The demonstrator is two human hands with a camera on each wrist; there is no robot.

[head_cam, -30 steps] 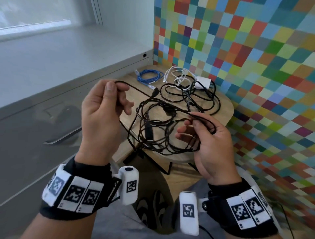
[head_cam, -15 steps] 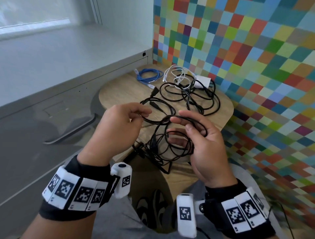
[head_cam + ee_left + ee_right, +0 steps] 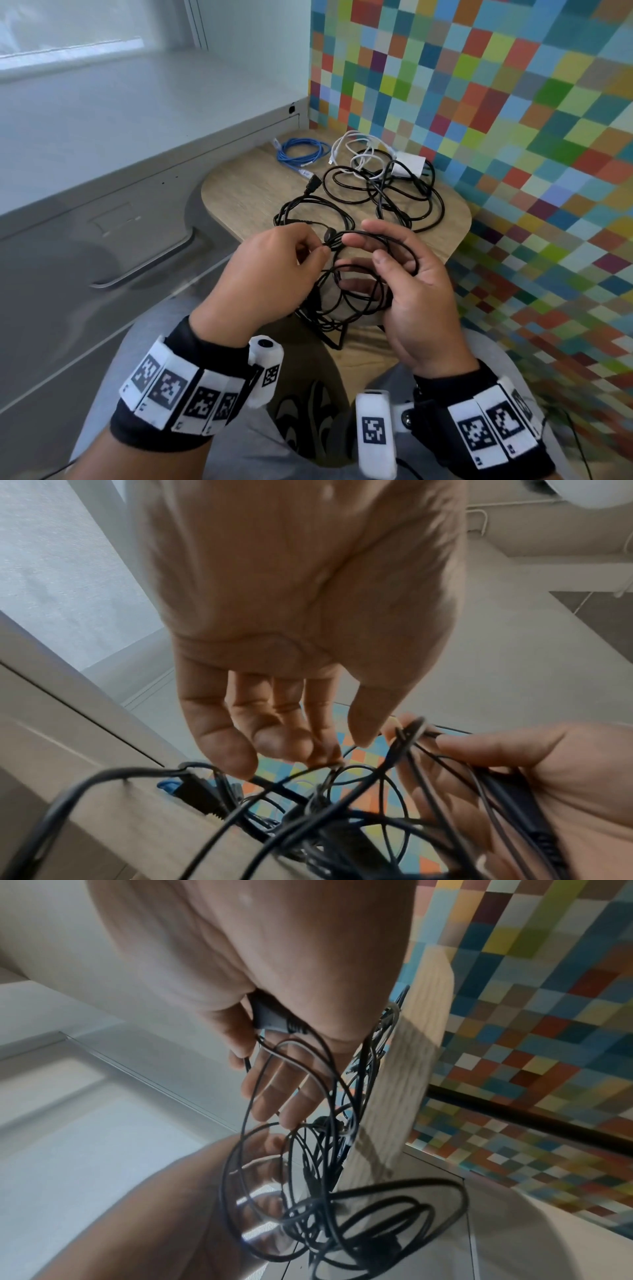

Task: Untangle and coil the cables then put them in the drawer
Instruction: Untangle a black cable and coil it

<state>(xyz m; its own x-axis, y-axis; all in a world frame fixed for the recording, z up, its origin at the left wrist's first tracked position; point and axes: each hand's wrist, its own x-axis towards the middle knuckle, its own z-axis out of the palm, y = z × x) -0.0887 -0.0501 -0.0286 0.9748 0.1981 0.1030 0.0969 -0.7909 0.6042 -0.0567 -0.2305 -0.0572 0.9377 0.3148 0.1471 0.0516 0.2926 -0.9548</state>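
A thin black cable (image 3: 346,301) hangs in loose loops between my two hands, over the near edge of the small wooden table (image 3: 246,192). My left hand (image 3: 318,248) pinches one strand of it between thumb and fingertips (image 3: 329,758). The loops run around the curled fingers of my right hand (image 3: 370,253), and a black plug (image 3: 274,1018) lies in its palm. Its lower loops (image 3: 342,1218) dangle below the hands. On the table lie a second black cable tangle (image 3: 387,192), a white cable with charger (image 3: 363,150) and a coiled blue cable (image 3: 299,154).
A grey cabinet stands on the left, with a closed drawer and its curved handle (image 3: 144,270). A colourful checkered wall (image 3: 513,137) backs the table on the right. My lap and shoes are below the hands.
My left hand has come down from a raised position and closed in on my right hand. The black loops are gathered tighter between the hands, lower and nearer to me.
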